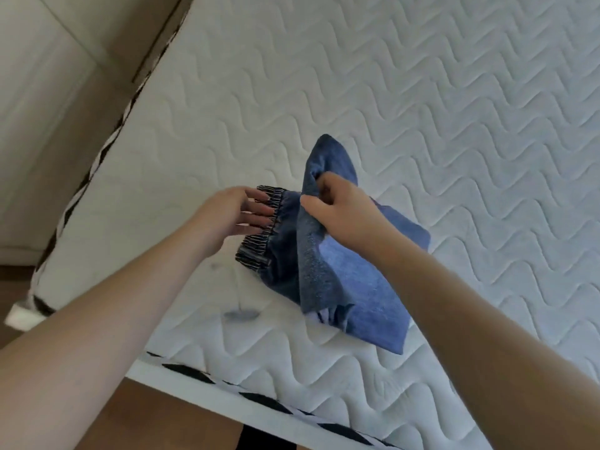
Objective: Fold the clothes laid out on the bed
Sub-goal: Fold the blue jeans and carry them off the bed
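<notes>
A blue denim garment [354, 280] with a dark, ribbed elastic waistband [259, 228] lies near the front left corner of the white quilted mattress [454, 108], whose surface is stitched in wavy lines. The right hand [337, 209] has its grip closed on a bunched fold of the denim, lifting it into a soft peak. The left hand [233, 212] has a wide grip, straight fingers touching the gathered waistband.
</notes>
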A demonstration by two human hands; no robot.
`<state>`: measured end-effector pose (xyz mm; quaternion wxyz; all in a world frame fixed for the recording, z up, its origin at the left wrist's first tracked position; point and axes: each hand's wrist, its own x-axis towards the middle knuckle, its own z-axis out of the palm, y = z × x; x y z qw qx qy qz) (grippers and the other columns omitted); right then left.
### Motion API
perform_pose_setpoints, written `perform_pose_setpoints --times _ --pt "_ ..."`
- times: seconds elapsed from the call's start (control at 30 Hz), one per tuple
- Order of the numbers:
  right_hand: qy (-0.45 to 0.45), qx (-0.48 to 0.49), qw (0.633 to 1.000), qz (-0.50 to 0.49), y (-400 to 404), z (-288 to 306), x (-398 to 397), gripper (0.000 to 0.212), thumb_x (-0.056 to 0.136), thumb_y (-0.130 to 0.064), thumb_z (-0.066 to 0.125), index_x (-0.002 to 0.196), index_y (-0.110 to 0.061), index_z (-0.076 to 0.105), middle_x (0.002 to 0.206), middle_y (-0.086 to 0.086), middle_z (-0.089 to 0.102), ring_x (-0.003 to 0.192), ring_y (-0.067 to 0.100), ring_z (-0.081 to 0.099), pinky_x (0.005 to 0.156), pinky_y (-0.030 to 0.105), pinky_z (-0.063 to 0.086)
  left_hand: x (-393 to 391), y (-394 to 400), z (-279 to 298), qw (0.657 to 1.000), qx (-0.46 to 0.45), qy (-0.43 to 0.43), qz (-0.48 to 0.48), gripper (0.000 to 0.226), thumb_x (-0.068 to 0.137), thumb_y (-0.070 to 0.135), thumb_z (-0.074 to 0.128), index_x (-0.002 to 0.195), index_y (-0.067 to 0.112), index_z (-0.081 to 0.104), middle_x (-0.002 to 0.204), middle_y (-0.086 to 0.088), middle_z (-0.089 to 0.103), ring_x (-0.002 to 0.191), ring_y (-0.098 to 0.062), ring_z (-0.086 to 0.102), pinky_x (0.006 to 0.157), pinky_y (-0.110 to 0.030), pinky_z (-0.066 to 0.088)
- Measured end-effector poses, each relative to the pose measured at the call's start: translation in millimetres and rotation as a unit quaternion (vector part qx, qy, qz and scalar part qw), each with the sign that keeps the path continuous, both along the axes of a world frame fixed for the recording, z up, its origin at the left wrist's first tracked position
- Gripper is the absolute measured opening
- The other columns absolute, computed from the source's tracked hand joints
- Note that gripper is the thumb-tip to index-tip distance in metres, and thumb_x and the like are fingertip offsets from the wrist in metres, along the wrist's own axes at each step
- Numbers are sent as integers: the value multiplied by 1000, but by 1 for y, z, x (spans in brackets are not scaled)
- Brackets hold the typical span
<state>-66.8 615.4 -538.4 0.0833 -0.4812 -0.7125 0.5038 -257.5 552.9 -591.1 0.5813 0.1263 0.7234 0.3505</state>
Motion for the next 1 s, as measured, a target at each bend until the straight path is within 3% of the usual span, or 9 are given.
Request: perform_pose_setpoints --times 0.17,0.23,0.33,0.47,0.6,0.7,0.8,0.9,1.0 --pt "-38 -63 997 -4 -10 -55 -60 17 94 -27 53 81 -17 49 70 4 63 62 18 65 57 25 49 -37 -25 -21 997 0 57 42 36 95 6 25 94 10 61 86 -13 71 70 -22 70 64 -29 58" --pt "-56 -97 994 13 -18 -71 -71 17 96 -29 52 100 -15 60 89 9 70 83 24 67 76 36 54 -42 -30 -31 995 -1 98 36 35 96 7 26 92 13 61 89 -13 69 75 -23 66 68 -29 54" --pt "-15 -147 989 30 -29 -81 -58 31 98 -36 52 127 -28 59 120 -8 66 106 12 62 88 25 50 -41 -31 -45 991 -8 137 6 27 99 18 34 96 16 61 102 -11 68 84 -22 63 71 -31 49" --pt "6 -67 995 -75 -18 -85 12 16 96 -39 55 110 -40 63 106 -22 68 96 -5 62 83 19 50 -25 -25 -59 972 3 207 -115 42 91 60 50 116 27 54 103 17 60 89 -3 60 72 -22 44" --pt "-106 82 959 -248 7 -93 102 26 96 -32 57 121 -29 58 119 -5 61 105 10 57 85 22 41 -10 -8 -68 958 5 236 -165 81 81 69 59 143 22 38 132 5 54 112 -17 57 88 -31 45" --pt "-168 -28 937 -306 20 -105 150 57 92 -44 62 142 -25 41 138 6 49 116 22 52 94 41 47 -4 7 -70 967 -27 202 -152 90 73 72 65 141 21 38 131 3 55 106 -19 59 85 -35 48" --pt "-37 -239 908 -342 22 -116 164 66 86 -49 67 137 -14 44 128 4 59 102 15 62 82 28 51 -1 20 -71 976 -54 171 -123 78 67 68 75 124 21 49 106 9 60 86 -14 59 68 -29 46" --pt "-15 -255 919 -299 27 -126 168 86 68 -59 77 133 -10 50 121 1 63 108 16 62 91 32 53 -1 26 -73 993 -63 76 -70 52 72 48 82 104 13 62 94 1 71 78 -18 70 59 -26 51" --pt "-2 -259 933 -249 32 -127 170 81 53 -56 87 119 -17 63 115 -1 70 109 17 64 97 37 52 -7 20 -68 997 -36 -42 -54 35 84 30 75 112 11 66 102 -5 75 80 -17 74 58 -25 56"
